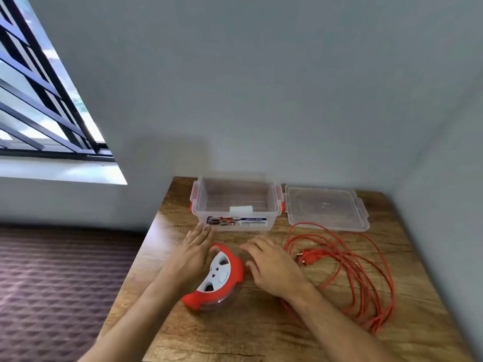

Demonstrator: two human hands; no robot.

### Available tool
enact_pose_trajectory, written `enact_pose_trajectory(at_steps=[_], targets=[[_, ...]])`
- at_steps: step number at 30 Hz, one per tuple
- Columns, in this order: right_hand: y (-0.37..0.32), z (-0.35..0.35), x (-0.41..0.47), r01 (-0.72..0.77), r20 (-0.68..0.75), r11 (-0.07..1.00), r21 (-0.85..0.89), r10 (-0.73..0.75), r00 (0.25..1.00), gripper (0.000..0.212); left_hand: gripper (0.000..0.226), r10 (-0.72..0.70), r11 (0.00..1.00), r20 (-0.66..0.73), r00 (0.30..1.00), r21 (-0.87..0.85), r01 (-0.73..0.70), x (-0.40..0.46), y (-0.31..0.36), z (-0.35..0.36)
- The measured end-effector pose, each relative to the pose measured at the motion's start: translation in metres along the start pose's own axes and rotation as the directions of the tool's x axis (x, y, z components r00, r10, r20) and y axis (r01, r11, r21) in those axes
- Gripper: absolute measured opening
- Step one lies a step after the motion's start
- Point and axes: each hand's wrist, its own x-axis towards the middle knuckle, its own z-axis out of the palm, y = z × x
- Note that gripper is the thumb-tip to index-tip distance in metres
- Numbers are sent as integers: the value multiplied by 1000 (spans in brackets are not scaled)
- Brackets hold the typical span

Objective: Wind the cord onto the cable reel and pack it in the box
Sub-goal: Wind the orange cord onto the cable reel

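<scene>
Both hands — left [194, 253], right [271, 265] — fingers spread, flanking round red-white reel [218, 276] | orange cord [347, 267] looped loose | clear box [236, 205] lidless

We see a barred window [39, 100] at upper left, a grey wall [261, 87] across the top, patterned carpet [52, 283] lower left.

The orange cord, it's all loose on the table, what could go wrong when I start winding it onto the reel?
The orange cord lies in overlapping loops right of the cable reel, so it may tangle or knot as it is drawn in. Its plug sits among the loops and could snag. One loop lies close to the lid and might drag it.
</scene>
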Motion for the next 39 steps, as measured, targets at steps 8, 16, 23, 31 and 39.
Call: enact_pose_trajectory(at_steps=[8, 16, 23, 31, 39], targets=[[-1, 9, 10, 82, 44, 997, 0, -82, 996, 43, 59, -246, 969, 0, 969, -16, 246, -12, -9, 7], [-33, 15, 43, 461, 281, 864, -201, -400, 872, 47, 63, -446, 873, 52, 894, -195, 447, -1, -9, 0], [-35, 6, 56, 545, 328, 797, -260, -458, 826, 58, 32, -566, 613, 232, 791, -524, 592, 11, -28, -12], [-36, -3, 59, 610, 372, 764, -212, -514, 773, 42, 20, -468, 515, 315, 826, -662, 544, 16, -39, -18], [-34, -5, 64, 677, 473, 630, -381, -496, 728, 63, 12, -355, 476, 273, 894, -770, 424, 20, -35, -33]])
